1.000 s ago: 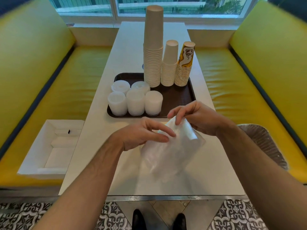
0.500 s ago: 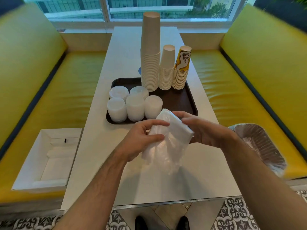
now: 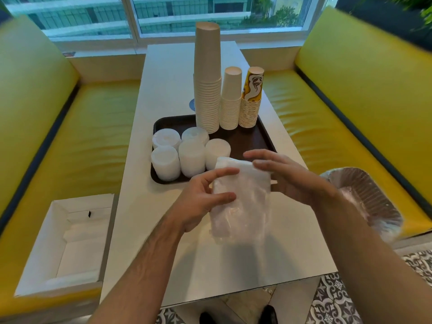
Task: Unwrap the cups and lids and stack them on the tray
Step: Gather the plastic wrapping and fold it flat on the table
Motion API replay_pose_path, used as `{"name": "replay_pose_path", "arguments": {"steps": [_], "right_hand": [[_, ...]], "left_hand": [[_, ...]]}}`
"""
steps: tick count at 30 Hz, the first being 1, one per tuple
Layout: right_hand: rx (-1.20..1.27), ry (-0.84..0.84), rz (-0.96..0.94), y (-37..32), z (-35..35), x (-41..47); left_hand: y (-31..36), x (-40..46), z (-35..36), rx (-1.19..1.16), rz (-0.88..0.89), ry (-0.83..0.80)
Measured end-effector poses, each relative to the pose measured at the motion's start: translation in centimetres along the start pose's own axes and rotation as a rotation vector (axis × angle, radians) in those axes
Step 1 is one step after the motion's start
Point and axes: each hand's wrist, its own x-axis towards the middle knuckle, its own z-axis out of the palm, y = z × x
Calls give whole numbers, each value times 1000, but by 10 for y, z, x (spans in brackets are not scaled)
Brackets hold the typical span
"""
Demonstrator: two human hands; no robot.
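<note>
A clear plastic-wrapped stack of white lids [image 3: 242, 197] is held above the white table [image 3: 233, 265], just in front of the dark brown tray [image 3: 261, 139]. My left hand [image 3: 201, 199] grips the pack's left side with curled fingers and thumb. My right hand [image 3: 285, 176] holds its right side, fingers reaching over the top edge. On the tray stand three stacks of paper cups: a tall plain one [image 3: 207, 78], a shorter white one [image 3: 231, 99] and a yellow patterned one [image 3: 252, 99]. Several stacks of white lids [image 3: 187, 155] fill the tray's front left.
An open white cardboard box [image 3: 63, 246] lies on the yellow bench at my left. A bin lined with clear plastic [image 3: 367, 202] sits on the right bench. Yellow backrests [image 3: 364, 73] flank the table; a window [image 3: 187, 12] is behind it.
Both hands have lifted the wrapped pack off the table and turned it more upright, carrying it forward towards the tray's front edge. My right hand's fingers now reach over its top.
</note>
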Motion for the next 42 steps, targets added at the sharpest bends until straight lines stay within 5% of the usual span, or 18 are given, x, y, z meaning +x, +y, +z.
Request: {"name": "replay_pose_path", "arguments": {"steps": [4, 13, 24, 30, 35, 38, 42], "right_hand": [[361, -9, -69, 26, 7, -16], [39, 146, -194, 44, -14, -33], [196, 246, -91, 70, -139, -59], [8, 381, -51, 98, -249, -80], [-317, 502, 69, 151, -348, -73], [-573, 481, 212, 191, -383, -58], [-590, 384, 269, 229, -403, -35]], "left_hand": [[-2, 6, 7, -73, 13, 104], [-12, 33, 45, 165, 90, 187], [-36, 94, 139, 117, -13, 93], [-71, 168, 228, 127, -38, 91], [-121, 229, 284, 418, -45, 106], [-159, 259, 309, 627, -136, 34], [-193, 282, 327, 724, -334, -84]]}}
